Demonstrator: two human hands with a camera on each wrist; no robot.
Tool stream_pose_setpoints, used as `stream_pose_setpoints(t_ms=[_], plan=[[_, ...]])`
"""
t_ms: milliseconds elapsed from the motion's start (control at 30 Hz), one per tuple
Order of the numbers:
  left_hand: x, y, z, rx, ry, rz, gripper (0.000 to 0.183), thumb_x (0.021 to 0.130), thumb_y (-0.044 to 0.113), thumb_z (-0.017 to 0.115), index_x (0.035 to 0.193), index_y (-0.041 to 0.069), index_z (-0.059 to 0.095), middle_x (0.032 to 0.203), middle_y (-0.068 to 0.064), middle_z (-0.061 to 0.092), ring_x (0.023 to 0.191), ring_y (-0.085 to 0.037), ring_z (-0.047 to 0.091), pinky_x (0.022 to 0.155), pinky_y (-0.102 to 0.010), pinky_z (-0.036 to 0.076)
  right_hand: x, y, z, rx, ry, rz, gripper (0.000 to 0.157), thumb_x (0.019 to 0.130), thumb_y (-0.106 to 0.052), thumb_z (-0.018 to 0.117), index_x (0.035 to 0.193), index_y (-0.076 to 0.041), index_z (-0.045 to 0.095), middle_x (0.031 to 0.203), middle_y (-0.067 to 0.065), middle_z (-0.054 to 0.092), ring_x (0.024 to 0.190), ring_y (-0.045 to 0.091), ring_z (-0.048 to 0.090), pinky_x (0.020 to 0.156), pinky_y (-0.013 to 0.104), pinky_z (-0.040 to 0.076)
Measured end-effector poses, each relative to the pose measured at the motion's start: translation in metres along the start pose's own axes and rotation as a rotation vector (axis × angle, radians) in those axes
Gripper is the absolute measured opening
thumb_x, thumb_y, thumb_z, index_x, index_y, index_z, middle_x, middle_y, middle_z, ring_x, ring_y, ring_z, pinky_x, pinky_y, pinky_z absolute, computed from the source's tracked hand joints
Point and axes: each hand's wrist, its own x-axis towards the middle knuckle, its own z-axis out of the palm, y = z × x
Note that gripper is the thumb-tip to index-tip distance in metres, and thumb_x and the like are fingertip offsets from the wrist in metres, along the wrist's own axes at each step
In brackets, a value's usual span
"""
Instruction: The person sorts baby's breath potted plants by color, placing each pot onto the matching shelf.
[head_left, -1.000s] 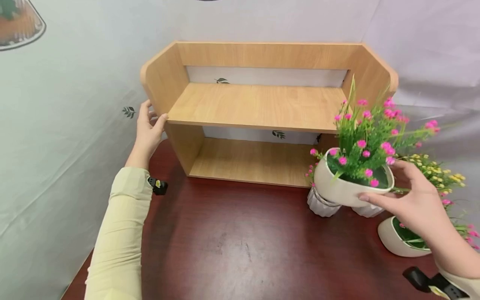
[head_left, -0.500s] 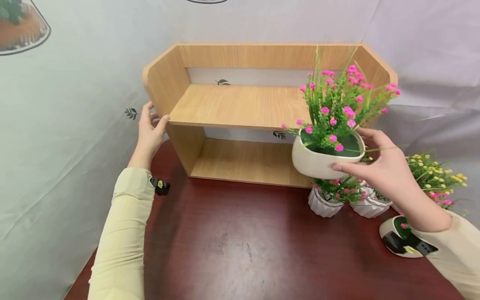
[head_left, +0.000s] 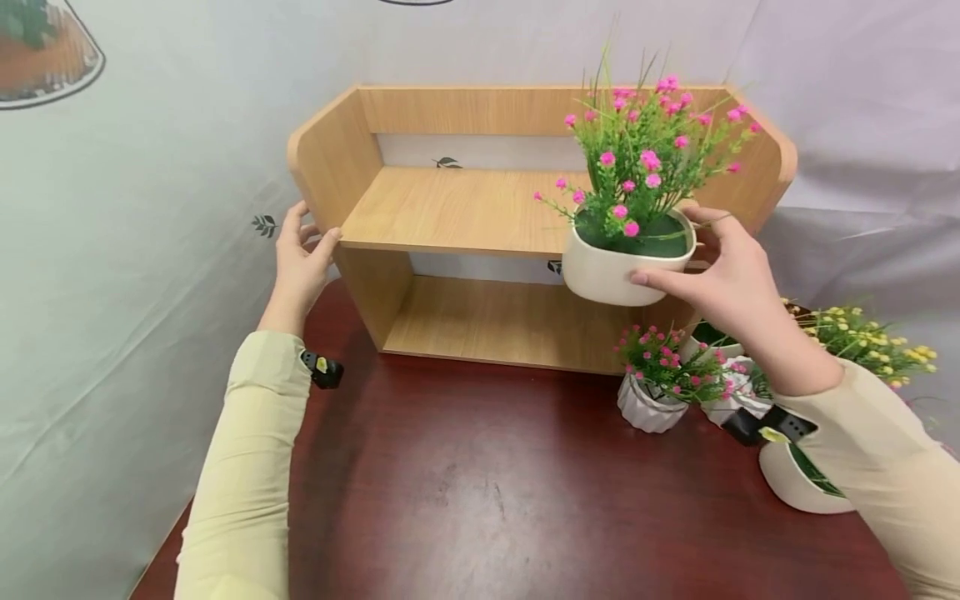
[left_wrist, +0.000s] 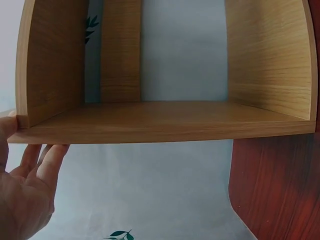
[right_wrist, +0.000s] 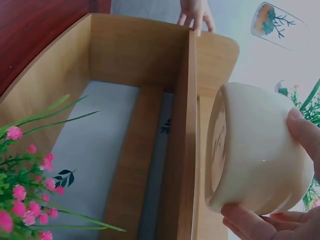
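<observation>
My left hand (head_left: 298,262) holds the left side panel of a two-tier wooden desk shelf (head_left: 465,208). In the left wrist view, its thumb lies at the panel's front edge and its fingers touch the outer face. In my right hand (head_left: 731,271) is a potted plant (head_left: 622,275) with a cream oval pot, green leaves and pink flowers. The thumb presses the pot's front while the fingers reach round its far side, partly hidden. Held upright in the air, the pot overlaps the right part of the upper board in the head view; the right wrist view shows its underside beside that board's edge.
Under my right arm stand a ribbed white pot (head_left: 651,407) with small pink flowers, another white pot (head_left: 738,392), a cream pot (head_left: 798,479) and yellow flowers (head_left: 873,337). The dark red table (head_left: 465,483) stretches in front of the shelf. A pale wall covering (head_left: 150,250) hangs behind.
My right hand has carried the potted plant up and to the left, from over the other pots to the front of the upper board. My left hand stays on the side panel.
</observation>
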Motion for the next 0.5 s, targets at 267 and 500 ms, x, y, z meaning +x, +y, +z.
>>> stream_pose_setpoints(t_ms=[267, 500], plan=[[0.004, 0.001, -0.009, 0.018, 0.018, 0.037, 0.051, 0.091, 0.016, 0.062, 0.139, 0.022, 0.044, 0.126, -0.017, 0.055, 0.107, -0.020, 0.060, 0.079, -0.024, 0.051, 0.018, -0.005, 0.015, -0.018, -0.001, -0.020, 0.080, 0.072, -0.038, 0.081, 0.138, -0.013, 0.043, 0.129, 0.008, 0.049, 0.095, 0.012, 0.056, 0.070, 0.014, 0.043], [0.008, 0.001, -0.007, -0.034, 0.042, 0.093, 0.051, 0.087, 0.009, 0.067, 0.134, 0.022, 0.050, 0.122, -0.013, 0.059, 0.098, -0.010, 0.062, 0.089, -0.029, 0.051, 0.033, -0.005, 0.030, 0.037, 0.036, -0.079, 0.070, 0.072, -0.035, 0.082, 0.131, -0.017, 0.048, 0.124, 0.002, 0.053, 0.100, 0.019, 0.057, 0.074, 0.017, 0.045]])
